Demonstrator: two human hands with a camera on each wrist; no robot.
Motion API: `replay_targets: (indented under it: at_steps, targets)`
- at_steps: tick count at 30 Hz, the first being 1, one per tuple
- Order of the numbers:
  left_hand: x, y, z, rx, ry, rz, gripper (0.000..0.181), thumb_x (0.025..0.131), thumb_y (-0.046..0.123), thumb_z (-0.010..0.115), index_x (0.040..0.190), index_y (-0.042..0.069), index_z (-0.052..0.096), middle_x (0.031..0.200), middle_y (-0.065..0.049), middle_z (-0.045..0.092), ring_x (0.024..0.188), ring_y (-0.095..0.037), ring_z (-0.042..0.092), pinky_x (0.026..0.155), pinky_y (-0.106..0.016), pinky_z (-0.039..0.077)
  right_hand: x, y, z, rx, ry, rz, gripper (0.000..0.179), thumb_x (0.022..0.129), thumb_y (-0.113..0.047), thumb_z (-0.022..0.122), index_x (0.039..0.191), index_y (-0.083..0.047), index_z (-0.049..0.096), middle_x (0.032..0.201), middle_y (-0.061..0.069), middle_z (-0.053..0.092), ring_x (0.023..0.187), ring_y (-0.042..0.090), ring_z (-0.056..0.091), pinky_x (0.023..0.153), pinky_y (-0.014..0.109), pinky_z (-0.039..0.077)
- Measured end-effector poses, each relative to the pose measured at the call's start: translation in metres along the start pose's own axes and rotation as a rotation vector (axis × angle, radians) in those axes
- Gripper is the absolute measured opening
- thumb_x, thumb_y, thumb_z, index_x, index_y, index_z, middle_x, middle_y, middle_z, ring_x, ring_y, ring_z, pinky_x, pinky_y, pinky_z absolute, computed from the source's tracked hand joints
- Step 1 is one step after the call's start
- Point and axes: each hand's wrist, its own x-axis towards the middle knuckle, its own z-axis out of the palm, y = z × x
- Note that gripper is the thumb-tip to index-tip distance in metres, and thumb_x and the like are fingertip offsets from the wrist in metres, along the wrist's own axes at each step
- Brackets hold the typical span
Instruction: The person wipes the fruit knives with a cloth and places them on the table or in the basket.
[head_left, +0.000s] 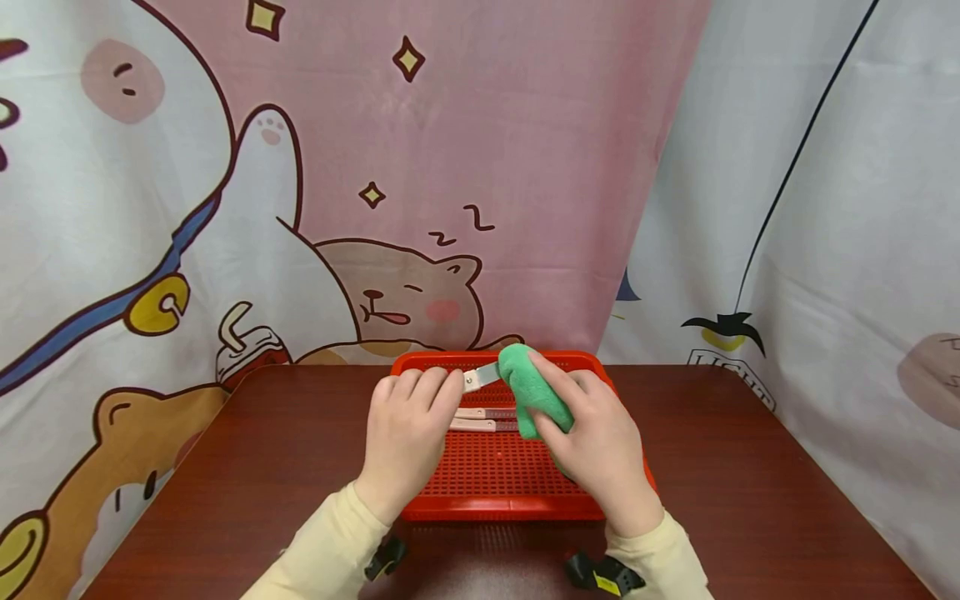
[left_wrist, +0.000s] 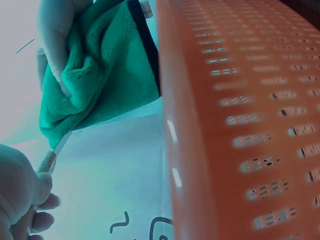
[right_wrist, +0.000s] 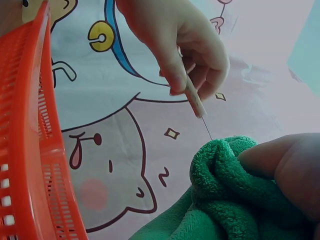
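Note:
In the head view my left hand [head_left: 408,429] grips a knife [head_left: 472,381] by its pale handle, blade pointing right. My right hand [head_left: 600,442] pinches a folded green towel [head_left: 534,390] around that blade, so the tip is hidden in the fabric. From the right wrist view, a short stretch of thin bare blade shows between the handle [right_wrist: 195,99] and the towel [right_wrist: 220,175]. Two more knives with pale handles, an upper knife [head_left: 474,412] and a lower knife [head_left: 472,425], lie side by side in the red basket [head_left: 510,507] beneath the hands.
The perforated basket stands on a dark brown table [head_left: 315,467], close to its far edge. Behind the table hangs a printed cloth backdrop [head_left: 540,167] with cartoon animals. Dark straps with small devices sit at both wrists.

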Motion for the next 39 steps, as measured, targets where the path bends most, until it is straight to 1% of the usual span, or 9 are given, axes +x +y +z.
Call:
replay_targets:
  at_steps: [7,12,14,19,23,27,30,34,39]
  targets:
    - [0.001,-0.001,-0.003,-0.012,-0.003,-0.004,0.018,0.094,0.002,0.058,0.109,0.006,0.066,0.098,-0.009,0.066,0.079,-0.029,0.059,0.061,-0.041,0.043,0.0,0.007,-0.004,-0.013,0.012,0.018,0.067,0.077,-0.011,0.081,0.139,-0.026,0.06,0.096,0.009,0.062,0.079,0.024,0.057,0.058,0.04,0.046]
    - [0.002,-0.002,-0.003,-0.034,0.014,-0.003,0.019,0.1,0.004,0.048,0.107,0.006,0.065,0.096,-0.009,0.066,0.078,-0.03,0.058,0.06,-0.041,0.041,-0.002,0.011,-0.006,-0.02,0.017,0.032,0.066,0.078,-0.011,0.08,0.139,-0.027,0.059,0.096,0.009,0.061,0.079,0.024,0.056,0.059,0.041,0.047]
    - [0.002,-0.002,-0.004,-0.035,0.009,-0.006,0.019,0.1,0.004,0.047,0.107,0.006,0.064,0.096,-0.009,0.065,0.077,-0.029,0.058,0.06,-0.041,0.041,-0.002,0.012,-0.007,-0.024,0.016,0.041,0.066,0.078,-0.011,0.08,0.139,-0.026,0.059,0.096,0.009,0.061,0.079,0.024,0.056,0.059,0.041,0.047]
    - [0.003,-0.005,-0.007,-0.035,-0.013,-0.021,0.018,0.093,-0.001,0.055,0.107,0.006,0.063,0.096,-0.008,0.065,0.078,-0.029,0.057,0.06,-0.04,0.04,-0.001,0.017,-0.012,-0.029,0.025,0.068,0.067,0.078,-0.011,0.08,0.14,-0.025,0.059,0.095,0.01,0.062,0.078,0.025,0.056,0.059,0.042,0.046]
    - [0.004,-0.006,-0.008,-0.036,-0.02,-0.026,0.019,0.09,-0.004,0.058,0.106,0.007,0.063,0.095,-0.007,0.064,0.077,-0.028,0.057,0.059,-0.04,0.039,0.0,0.019,-0.014,-0.019,0.058,0.072,0.067,0.077,-0.01,0.079,0.139,-0.026,0.059,0.094,0.01,0.062,0.078,0.025,0.057,0.058,0.043,0.046]
    - [0.005,-0.007,-0.009,-0.032,-0.033,-0.028,0.023,0.087,-0.007,0.06,0.105,0.007,0.062,0.095,-0.007,0.063,0.078,-0.028,0.056,0.059,-0.04,0.039,0.0,0.017,-0.014,0.007,0.079,0.047,0.066,0.077,-0.011,0.079,0.138,-0.026,0.06,0.095,0.009,0.062,0.078,0.023,0.056,0.059,0.042,0.046]
    - [0.006,-0.007,-0.009,-0.034,-0.05,-0.029,0.023,0.087,-0.007,0.06,0.105,0.007,0.062,0.095,-0.007,0.064,0.079,-0.028,0.056,0.059,-0.04,0.039,0.0,0.012,-0.012,0.021,0.078,0.014,0.066,0.077,-0.012,0.08,0.138,-0.026,0.06,0.096,0.009,0.062,0.079,0.022,0.055,0.059,0.04,0.046]
    - [0.008,-0.006,-0.009,-0.037,-0.065,-0.028,0.021,0.09,-0.005,0.056,0.105,0.008,0.063,0.096,-0.007,0.064,0.081,-0.028,0.057,0.059,-0.04,0.039,0.0,0.004,-0.007,0.035,0.065,-0.032,0.066,0.076,-0.012,0.08,0.138,-0.025,0.061,0.096,0.008,0.061,0.079,0.021,0.055,0.058,0.038,0.047]
    - [0.011,-0.006,-0.008,-0.036,-0.055,-0.015,0.02,0.093,-0.004,0.051,0.104,0.008,0.063,0.094,-0.005,0.064,0.08,-0.028,0.057,0.059,-0.039,0.039,-0.001,-0.007,-0.001,0.045,0.03,-0.059,0.065,0.076,-0.013,0.081,0.137,-0.025,0.061,0.096,0.006,0.061,0.077,0.018,0.054,0.056,0.034,0.047]
